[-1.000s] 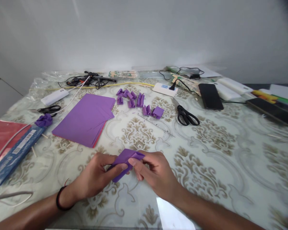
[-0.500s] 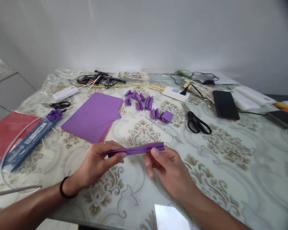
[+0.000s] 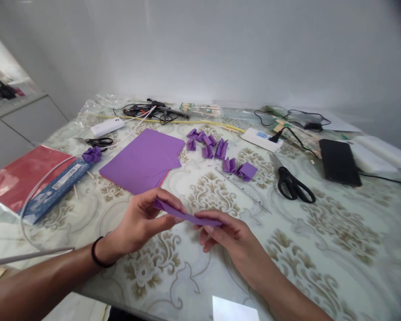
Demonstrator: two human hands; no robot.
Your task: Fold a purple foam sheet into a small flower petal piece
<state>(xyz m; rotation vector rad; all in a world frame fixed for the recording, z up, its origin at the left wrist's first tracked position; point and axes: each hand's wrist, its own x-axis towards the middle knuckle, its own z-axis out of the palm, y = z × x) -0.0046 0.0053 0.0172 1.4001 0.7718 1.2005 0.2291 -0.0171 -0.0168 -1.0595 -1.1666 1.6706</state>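
We have a narrow folded purple paper strip [image 3: 190, 218] between our hands, seemingly raised above the patterned table cover [image 3: 254, 214] near its front edge. Our left hand [image 3: 143, 223] pinches the strip's left part between thumb and fingers; our right hand [image 3: 234, 238] pinches the other end, index finger along the top and thumb against the near side. The strip is seen nearly edge-on, so we cannot tell how many layers it has.

We judge the step in hand to be folding or creasing this piece. The next move calls for matched edges and even thumb pressure along the length — a slack grip could let the layers slide out of line.

Beyond our left hand lies the stack of purple sheets [image 3: 142, 160], its near corner close to our knuckles. Straight ahead, a clear ruler [image 3: 243, 189] lies slantwise below the cluster of folded purple pieces [image 3: 220, 149]. The most open room is to the right — toward the black-handled scissors [image 3: 284, 183], well apart from our fingers.
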